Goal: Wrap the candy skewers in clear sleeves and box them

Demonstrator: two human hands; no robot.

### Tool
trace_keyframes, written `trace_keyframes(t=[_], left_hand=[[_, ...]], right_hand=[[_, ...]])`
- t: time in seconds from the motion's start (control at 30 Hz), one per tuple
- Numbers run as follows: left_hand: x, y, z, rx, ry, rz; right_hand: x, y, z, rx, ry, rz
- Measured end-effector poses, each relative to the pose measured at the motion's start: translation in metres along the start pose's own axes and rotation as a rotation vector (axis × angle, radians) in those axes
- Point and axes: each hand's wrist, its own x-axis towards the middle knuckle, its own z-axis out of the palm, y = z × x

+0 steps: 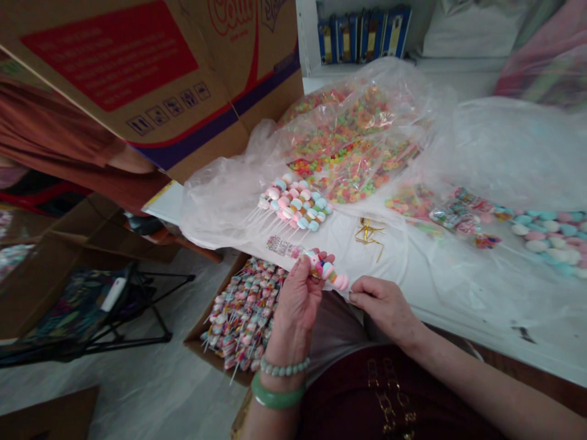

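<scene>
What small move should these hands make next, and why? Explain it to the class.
Probably the right hand should pick up a gold twist tie. The left hand holds a candy skewer beside a printed label, and the ties lie close by on the white sheet.

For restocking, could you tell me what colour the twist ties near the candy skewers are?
Gold twist ties, clearest in the head view.

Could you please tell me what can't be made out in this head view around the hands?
Head view:
The middle of the candy skewer: hidden by the fingers of the left hand.
Whatever the right hand may pinch: hidden by its own fingers.
The printed label: too small to read.
The cardboard box: near side hidden by the left forearm.
The pastel candies: cut off by the right edge.
</scene>
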Motion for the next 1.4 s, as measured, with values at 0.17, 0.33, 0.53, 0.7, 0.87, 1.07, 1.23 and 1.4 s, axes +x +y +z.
trace_keyframes(t=[0.17, 0.33, 0.53, 0.7, 0.87, 1.07, 1.23, 1.4], left_hand=[[0.002, 0.002, -0.004, -0.052, -0.006, -0.019], [0.003, -0.002, -0.006, 0.029, -0.093, 0.046], [0.002, -0.003, -0.005, 0.115, -0.097, -0.029], [0.005, -0.002, -0.008, 0.084, 0.000, -0.014], [0.009, 0.005, -0.015, 0.106, -0.004, 0.031], [0.004, 0.003, -0.009, 0.112, -0.038, 0.051], [0.001, 0.001, -0.005, 0.083, -0.041, -0.045], [0.000, 0.001, -0.008, 0.009, -0.102, -0.010]], right_hand=[[0.003, -0.004, -0.002, 0.555, -0.207, 0.312], [0.007, -0.003, -0.003, 0.775, -0.300, 0.369], [0.013, 0.010, -0.003, 0.990, -0.479, 0.462], [0.012, 0.005, -0.004, 0.397, -0.057, 0.239], [0.010, 0.002, -0.008, -0.251, 0.082, -0.094], [0.006, 0.008, -0.005, -0.476, 0.093, -0.279], [-0.002, 0.008, -0.003, -0.665, 0.084, -0.472], [0.003, -0.001, -0.002, -0.090, -0.106, -0.139]])
